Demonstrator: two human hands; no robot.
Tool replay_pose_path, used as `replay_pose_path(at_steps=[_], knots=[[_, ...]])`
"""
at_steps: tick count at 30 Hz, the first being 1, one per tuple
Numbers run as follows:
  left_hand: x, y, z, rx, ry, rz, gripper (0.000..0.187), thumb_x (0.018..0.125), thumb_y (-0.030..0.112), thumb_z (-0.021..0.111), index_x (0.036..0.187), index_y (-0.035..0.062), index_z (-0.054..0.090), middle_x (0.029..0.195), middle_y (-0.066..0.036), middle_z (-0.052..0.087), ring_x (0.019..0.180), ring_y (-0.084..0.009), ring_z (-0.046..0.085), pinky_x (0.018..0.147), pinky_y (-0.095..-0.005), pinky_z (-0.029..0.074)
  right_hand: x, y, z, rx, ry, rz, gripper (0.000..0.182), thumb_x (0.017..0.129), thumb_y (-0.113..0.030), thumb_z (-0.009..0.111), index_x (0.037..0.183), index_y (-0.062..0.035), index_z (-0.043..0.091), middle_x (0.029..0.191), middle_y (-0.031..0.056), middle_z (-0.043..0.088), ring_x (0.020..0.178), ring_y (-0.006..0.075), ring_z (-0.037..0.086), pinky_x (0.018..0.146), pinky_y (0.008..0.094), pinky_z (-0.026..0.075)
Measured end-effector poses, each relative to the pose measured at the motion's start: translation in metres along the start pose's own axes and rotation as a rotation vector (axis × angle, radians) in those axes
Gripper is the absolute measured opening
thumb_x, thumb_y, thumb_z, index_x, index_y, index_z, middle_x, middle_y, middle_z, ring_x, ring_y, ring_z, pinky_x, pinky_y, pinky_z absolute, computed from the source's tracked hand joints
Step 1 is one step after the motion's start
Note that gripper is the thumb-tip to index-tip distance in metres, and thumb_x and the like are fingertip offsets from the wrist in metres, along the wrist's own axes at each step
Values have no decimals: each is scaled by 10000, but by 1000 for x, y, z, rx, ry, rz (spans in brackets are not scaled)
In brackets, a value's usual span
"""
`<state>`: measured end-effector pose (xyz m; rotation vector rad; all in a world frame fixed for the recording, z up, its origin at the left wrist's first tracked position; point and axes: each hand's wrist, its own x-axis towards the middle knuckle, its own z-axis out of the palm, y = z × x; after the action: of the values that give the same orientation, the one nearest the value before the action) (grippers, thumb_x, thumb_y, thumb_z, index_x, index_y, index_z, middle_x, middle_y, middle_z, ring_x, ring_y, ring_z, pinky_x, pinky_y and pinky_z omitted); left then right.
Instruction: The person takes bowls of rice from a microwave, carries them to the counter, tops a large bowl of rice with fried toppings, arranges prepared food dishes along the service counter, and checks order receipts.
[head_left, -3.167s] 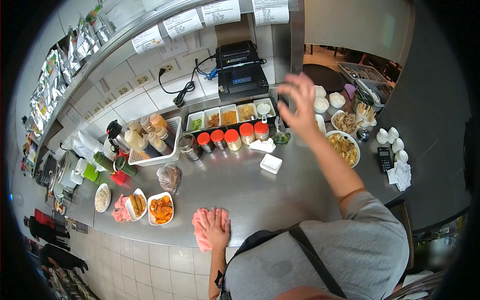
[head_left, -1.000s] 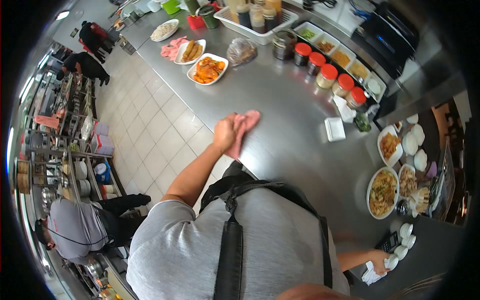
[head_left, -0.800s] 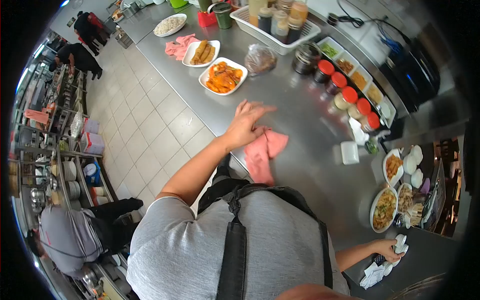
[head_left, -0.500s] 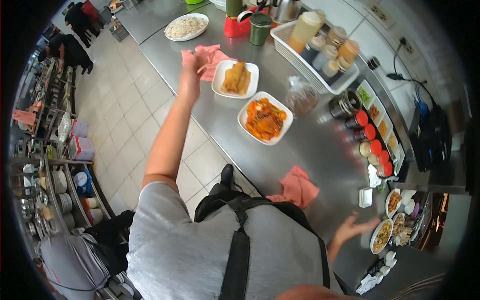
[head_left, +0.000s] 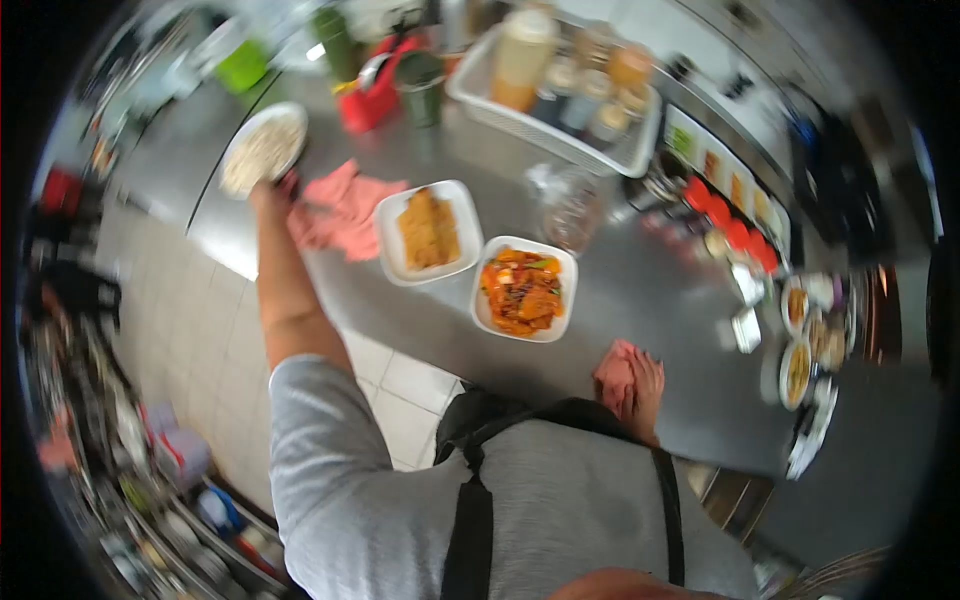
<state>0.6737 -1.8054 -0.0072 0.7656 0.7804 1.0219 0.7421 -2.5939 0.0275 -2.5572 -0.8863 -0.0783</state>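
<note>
My left hand (head_left: 270, 192) is at the near rim of a white plate of rice (head_left: 268, 145), closed on its edge; motion blur softens the fingers. Just right of that hand lies a crumpled pink cloth (head_left: 345, 212). My right hand (head_left: 645, 390) grips a second pink cloth (head_left: 615, 372) on the counter near my waist. Between the hands stand two white square dishes: one with golden fried rolls (head_left: 428, 228), the other with an orange-red saucy dish (head_left: 522, 290).
On the steel counter (head_left: 420, 330), a white basket of sauce bottles (head_left: 560, 130) stands at the back. Nearby are a clear plastic bag (head_left: 572, 210), red-capped jars (head_left: 722, 215) and a garnish tray (head_left: 735, 175). Filled plates (head_left: 795, 372) sit far right. Shelving (head_left: 150, 490) is behind, left.
My left hand has gone from beside the left cloth to the rice plate's rim. My right hand has come down onto the other cloth. The view has turned.
</note>
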Motion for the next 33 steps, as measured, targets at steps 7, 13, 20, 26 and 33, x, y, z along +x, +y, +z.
replay_pose_path(at_steps=[7,13,20,26,33], knots=[[1,33,-34,177,21,-242,441,932,90,363,1346,-50,414,1397,-243,398,1174,-461,501,847,-538,571,8,5,-17,58,22,81,460,834,-92,504,1292,-75,546,1393,101,498,1308,345,409,1141,559,185],[-132,117,-17,628,-33,-123,416,875,96,456,1239,-105,457,1092,-246,624,816,-362,691,689,-449,633,35,52,-35,124,57,64,344,877,-126,515,1206,-83,606,1319,102,547,1276,343,437,1125,542,218],[-363,112,97,610,-398,-280,480,818,133,558,1216,-120,467,1113,-233,633,890,-315,702,694,-372,646,151,120,-102,17,555,5,144,832,-109,626,966,-63,648,965,84,649,980,316,561,858,443,399],[-473,-31,188,409,-633,-783,512,815,101,550,1256,-135,443,1189,-245,608,984,-372,668,807,-517,600,303,222,-147,-85,568,62,175,810,-151,656,955,-52,647,907,112,665,885,321,609,805,434,479],[-519,-185,278,487,-694,-750,441,828,7,489,1224,-167,406,1094,-294,621,876,-374,697,741,-404,627,397,262,-150,-380,-60,471,358,867,-173,528,1183,-47,640,1106,185,674,1106,327,623,913,431,510]])
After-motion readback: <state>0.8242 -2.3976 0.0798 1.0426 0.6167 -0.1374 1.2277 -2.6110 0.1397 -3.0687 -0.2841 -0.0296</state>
